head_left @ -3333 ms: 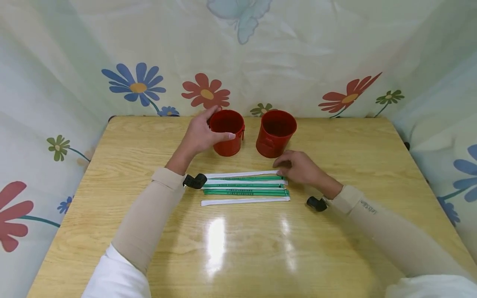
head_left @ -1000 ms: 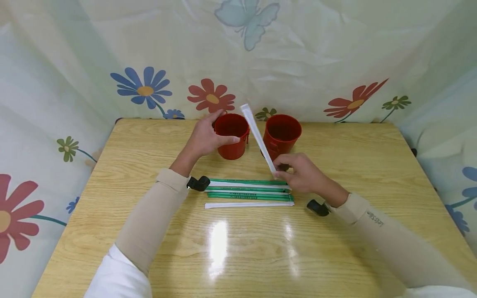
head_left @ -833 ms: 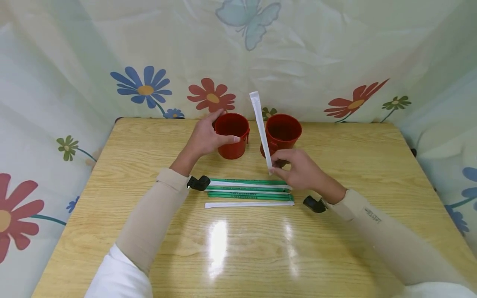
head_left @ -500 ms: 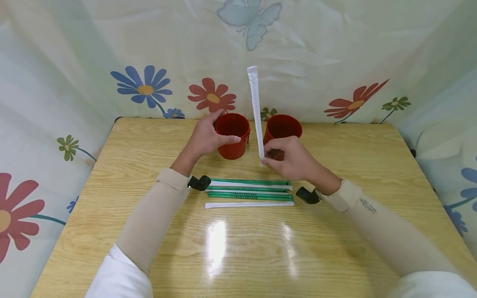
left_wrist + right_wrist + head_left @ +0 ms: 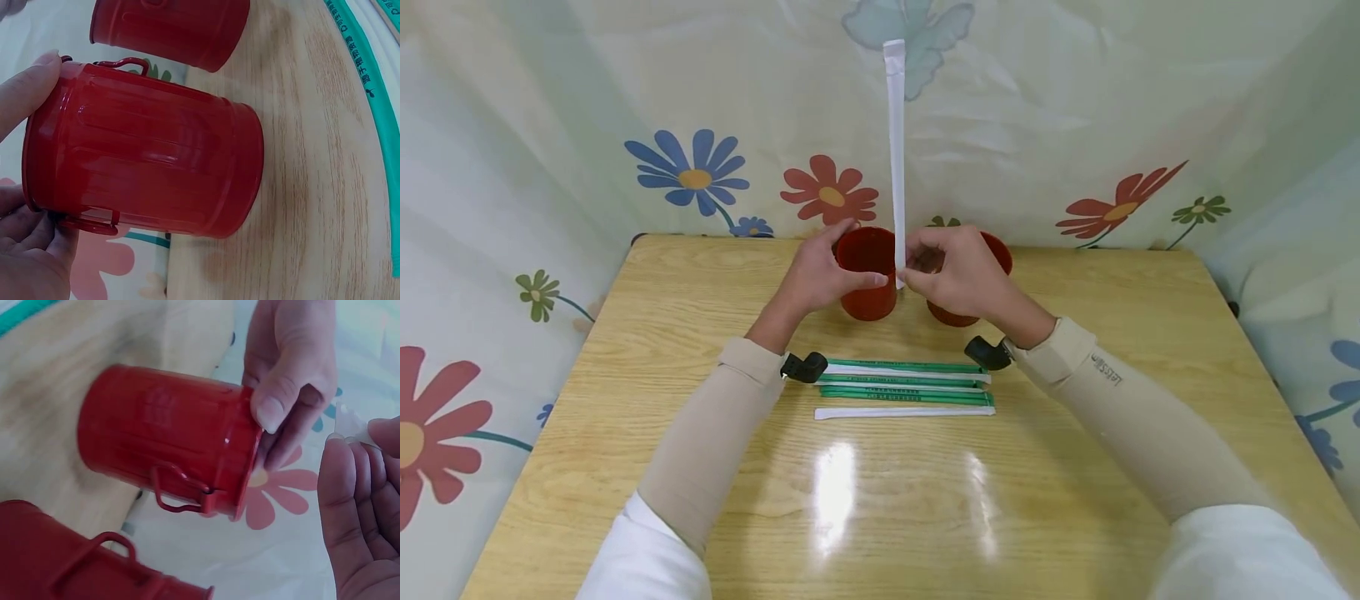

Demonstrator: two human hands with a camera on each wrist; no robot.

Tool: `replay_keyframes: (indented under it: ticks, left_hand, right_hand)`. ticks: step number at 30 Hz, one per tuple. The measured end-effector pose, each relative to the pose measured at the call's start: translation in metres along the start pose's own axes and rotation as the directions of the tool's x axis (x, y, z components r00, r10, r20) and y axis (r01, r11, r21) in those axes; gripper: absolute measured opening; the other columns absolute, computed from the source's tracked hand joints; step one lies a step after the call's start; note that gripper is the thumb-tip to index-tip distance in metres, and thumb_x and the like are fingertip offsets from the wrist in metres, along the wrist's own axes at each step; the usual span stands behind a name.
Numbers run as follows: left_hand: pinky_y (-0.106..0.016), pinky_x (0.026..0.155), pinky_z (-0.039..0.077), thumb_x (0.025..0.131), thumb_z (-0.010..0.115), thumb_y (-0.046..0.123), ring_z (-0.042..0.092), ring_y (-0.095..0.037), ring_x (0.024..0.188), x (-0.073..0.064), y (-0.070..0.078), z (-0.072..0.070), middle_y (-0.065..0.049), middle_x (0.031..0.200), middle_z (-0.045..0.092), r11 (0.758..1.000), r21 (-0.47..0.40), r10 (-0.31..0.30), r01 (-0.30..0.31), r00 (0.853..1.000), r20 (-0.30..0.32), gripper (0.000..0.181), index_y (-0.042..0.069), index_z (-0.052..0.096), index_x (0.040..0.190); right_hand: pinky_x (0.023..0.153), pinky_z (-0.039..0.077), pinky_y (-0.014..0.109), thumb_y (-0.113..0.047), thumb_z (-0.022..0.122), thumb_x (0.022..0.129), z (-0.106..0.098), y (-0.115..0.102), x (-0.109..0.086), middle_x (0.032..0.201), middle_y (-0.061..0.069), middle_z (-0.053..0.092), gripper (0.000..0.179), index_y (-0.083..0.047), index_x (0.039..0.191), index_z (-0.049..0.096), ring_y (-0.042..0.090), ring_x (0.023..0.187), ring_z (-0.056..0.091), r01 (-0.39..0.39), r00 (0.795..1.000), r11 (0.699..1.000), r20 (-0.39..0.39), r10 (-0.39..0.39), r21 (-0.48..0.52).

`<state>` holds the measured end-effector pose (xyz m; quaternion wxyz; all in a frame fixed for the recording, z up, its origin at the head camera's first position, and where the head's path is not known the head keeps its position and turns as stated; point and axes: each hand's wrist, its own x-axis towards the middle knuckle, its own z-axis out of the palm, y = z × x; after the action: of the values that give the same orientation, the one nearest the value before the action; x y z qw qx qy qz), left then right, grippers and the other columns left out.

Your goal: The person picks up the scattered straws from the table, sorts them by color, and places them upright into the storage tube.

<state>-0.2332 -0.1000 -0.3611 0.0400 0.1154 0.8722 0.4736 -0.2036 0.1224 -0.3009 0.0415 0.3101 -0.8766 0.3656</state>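
Note:
My left hand [image 5: 811, 275] grips the left red bucket [image 5: 868, 304] at its rim, thumb at the front and fingers behind. The left wrist view shows this bucket [image 5: 150, 150] with small wire handles on its sides. Between thumb and fingers, my right hand [image 5: 958, 271] pinches the lower end of a white wrapped straw [image 5: 897, 150]. The straw stands nearly upright, its low end beside the left bucket's right rim. In the right wrist view only the straw's tip [image 5: 347, 422] shows at the fingertips. The second red bucket [image 5: 951, 315] is partly hidden behind my right hand.
Several green wrapped straws [image 5: 902, 398] and white ones lie side by side on the wooden table [image 5: 910, 500], in front of the buckets. One white wrapped straw [image 5: 902, 412] lies nearest me. A flowered curtain [image 5: 1030, 108] hangs along the table's back edge.
My right hand has taken the farthest white wrapped straw from the row, tilted it upright, and carried it up and left to the left bucket. My left hand keeps its grip on that bucket.

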Motion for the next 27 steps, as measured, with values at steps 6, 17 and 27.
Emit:
replay_keyframes:
  ticks: [6, 17, 27]
  left_hand:
    - [-0.041, 0.094, 0.057, 0.075, 0.085, 0.042, 0.051, -0.024, 0.127, 0.003, 0.001, 0.0, -0.004, 0.144, 0.052, 1.0, -0.027, 0.009, -0.009, 1.0, 0.002, 0.095, 0.015, 0.036, 0.152]
    - [-0.038, 0.095, 0.057, 0.075, 0.085, 0.039, 0.053, -0.02, 0.124, 0.0, 0.0, 0.002, 0.0, 0.139, 0.055, 0.998, -0.05, 0.026, -0.025, 1.0, 0.002, 0.091, 0.016, 0.038, 0.15]
    - [-0.037, 0.098, 0.055, 0.075, 0.085, 0.038, 0.056, -0.018, 0.123, 0.002, -0.003, 0.002, 0.003, 0.138, 0.058, 0.993, -0.096, 0.07, -0.07, 0.998, 0.001, 0.082, 0.023, 0.044, 0.145]
  right_hand:
    - [0.07, 0.055, 0.026, -0.012, 0.074, 0.085, 0.003, 0.0, 0.021, 0.082, 0.008, 0.071, 0.009, -0.006, 0.091, 0.073, 0.018, 0.073, 0.061, -0.053, 0.998, 0.999, -0.019, 0.053, 0.008]
    - [0.07, 0.058, 0.031, -0.011, 0.074, 0.085, 0.014, -0.002, 0.048, 0.085, 0.011, 0.072, 0.011, -0.004, 0.093, 0.073, 0.02, 0.073, 0.063, -0.125, 0.992, 0.992, -0.014, 0.126, 0.026]
    - [0.075, 0.057, 0.033, -0.012, 0.073, 0.086, 0.026, 0.002, 0.061, 0.089, 0.011, 0.071, 0.012, -0.004, 0.096, 0.072, 0.021, 0.082, 0.063, -0.207, 0.977, 0.978, 0.052, 0.206, 0.014]
